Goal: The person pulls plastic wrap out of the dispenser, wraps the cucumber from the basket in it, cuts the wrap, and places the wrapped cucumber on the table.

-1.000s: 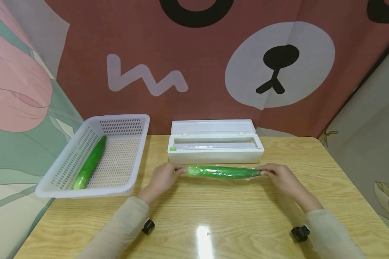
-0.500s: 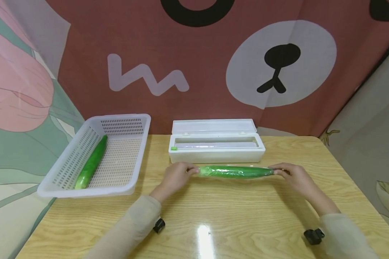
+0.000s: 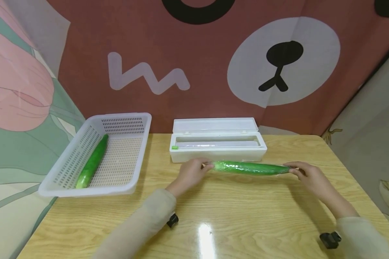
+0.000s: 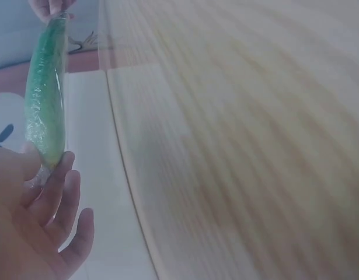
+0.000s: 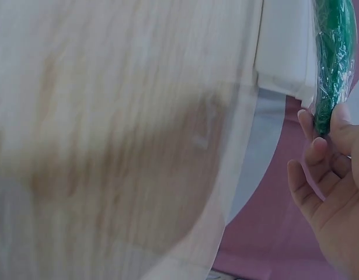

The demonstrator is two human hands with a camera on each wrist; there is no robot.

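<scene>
A long green cucumber [image 3: 251, 168] in clear plastic film is held level above the table, between both hands. My left hand [image 3: 192, 173] pinches the film at its paler end; in the left wrist view, thumb and index finger of the left hand [image 4: 42, 204] close on the gathered film. At the darker end, my right hand [image 3: 308, 177] pinches the tip. The right wrist view shows the right hand [image 5: 334, 175] with thumb and fingers at that tip. Just behind the cucumber stands a white film dispenser box [image 3: 218, 155], its lid raised and a film roll inside.
A white perforated basket [image 3: 139, 169] stands at the left with another cucumber [image 3: 92, 162], which looks unwrapped, lying along its left side. The wooden table [image 3: 246, 216] reaches back to a printed curtain [image 3: 207, 93]. A small green slider [image 3: 175, 147] sits at the box's left end.
Both hands have carried the wrapped cucumber to the right and slightly upward in the head view. Their pinch on its ends stays the same. Basket and box have not moved.
</scene>
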